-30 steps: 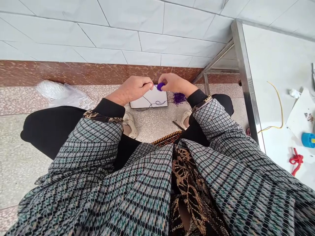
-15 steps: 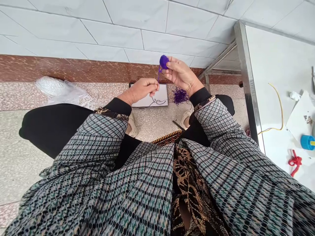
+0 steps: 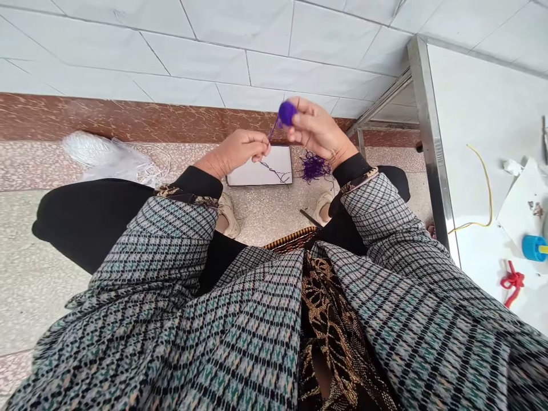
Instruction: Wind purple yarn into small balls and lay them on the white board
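A small purple ball of yarn (image 3: 287, 113) is gripped by the fingertips of my right hand (image 3: 315, 128), raised in front of me. From the ball a single strand of purple yarn (image 3: 274, 128) slants down to my left hand (image 3: 240, 151), whose thumb and fingers pinch it. Below the left hand the strand trails loosely over a white, dark-edged tray or box lid (image 3: 248, 176) on the floor. Just right of that lies a tangled heap of purple yarn (image 3: 315, 166), partly below my right wrist.
A white bundle of cord in clear plastic (image 3: 96, 154) lies on the floor at left. To the right stands a metal-edged white table (image 3: 462, 114) with a yellow cord (image 3: 488, 182), a blue cap (image 3: 534, 248) and a red knotted cord (image 3: 512, 279). A tiled wall (image 3: 205, 63) rises ahead.
My left hand has shifted slightly left and up, drawing the strand to a slant. The ball has moved a little down and right, turning in my right hand.
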Available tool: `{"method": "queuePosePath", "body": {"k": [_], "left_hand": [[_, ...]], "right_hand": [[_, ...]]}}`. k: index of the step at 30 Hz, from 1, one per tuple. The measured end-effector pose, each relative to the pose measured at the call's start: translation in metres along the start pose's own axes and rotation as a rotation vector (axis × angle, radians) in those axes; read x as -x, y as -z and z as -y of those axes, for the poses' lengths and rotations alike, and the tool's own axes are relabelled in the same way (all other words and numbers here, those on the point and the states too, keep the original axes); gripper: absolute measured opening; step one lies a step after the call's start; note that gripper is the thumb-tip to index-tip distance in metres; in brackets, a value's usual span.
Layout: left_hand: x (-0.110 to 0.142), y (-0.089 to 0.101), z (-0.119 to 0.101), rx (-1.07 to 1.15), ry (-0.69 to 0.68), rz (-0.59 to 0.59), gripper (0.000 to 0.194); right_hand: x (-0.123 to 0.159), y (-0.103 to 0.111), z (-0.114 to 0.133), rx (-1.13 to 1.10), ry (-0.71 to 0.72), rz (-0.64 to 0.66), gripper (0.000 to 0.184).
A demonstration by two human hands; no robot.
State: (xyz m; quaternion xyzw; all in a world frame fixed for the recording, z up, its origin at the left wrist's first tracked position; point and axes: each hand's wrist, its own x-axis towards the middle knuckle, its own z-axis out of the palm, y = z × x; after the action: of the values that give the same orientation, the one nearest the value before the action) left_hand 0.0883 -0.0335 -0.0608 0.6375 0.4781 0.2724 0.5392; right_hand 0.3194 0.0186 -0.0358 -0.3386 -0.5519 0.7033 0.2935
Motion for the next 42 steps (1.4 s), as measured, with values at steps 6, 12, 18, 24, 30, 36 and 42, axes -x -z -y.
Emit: {"method": "queuePosePath", "body": {"k": [6, 12, 18, 24, 30, 36, 42], "left_hand": [[0.003, -0.016, -0.013, -0.055, 0.000, 0.266, 0.022], [0.001, 0.009, 0.000, -0.013, -0.088, 0.095, 0.020], [-0.007, -0.011, 0.011, 0.036, -0.047, 0.238, 0.024], [-0.002, -0.011, -0.002, 0.015, -0.068, 0.312, 0.024], [0.001, 0.001, 0.004, 0.135, -0.049, 0.145, 0.037], [0.008, 0.004, 0.043, 0.352, 0.039, 0.113, 0.044], [0.032, 0.019, 0.113, 0.266, 0.274, -0.001, 0.044]], "right_hand": [[-0.008, -0.001, 0.000, 0.503, -0.135, -0.076, 0.039], [0.009, 0.014, 0.011, 0.371, -0.116, 0.493, 0.036], [-0.001, -0.008, 0.006, -0.050, 0.024, -0.162, 0.039], [-0.002, -0.006, 0.012, 0.580, -0.096, -0.129, 0.041], [0.019, 0.016, 0.022, 0.370, -0.123, 0.510, 0.038], [0.022, 0.038, 0.033, -0.326, 0.172, -0.113, 0.057], [0.021, 0.073, 0.064, -0.880, 0.609, -0.317, 0.030]]}}
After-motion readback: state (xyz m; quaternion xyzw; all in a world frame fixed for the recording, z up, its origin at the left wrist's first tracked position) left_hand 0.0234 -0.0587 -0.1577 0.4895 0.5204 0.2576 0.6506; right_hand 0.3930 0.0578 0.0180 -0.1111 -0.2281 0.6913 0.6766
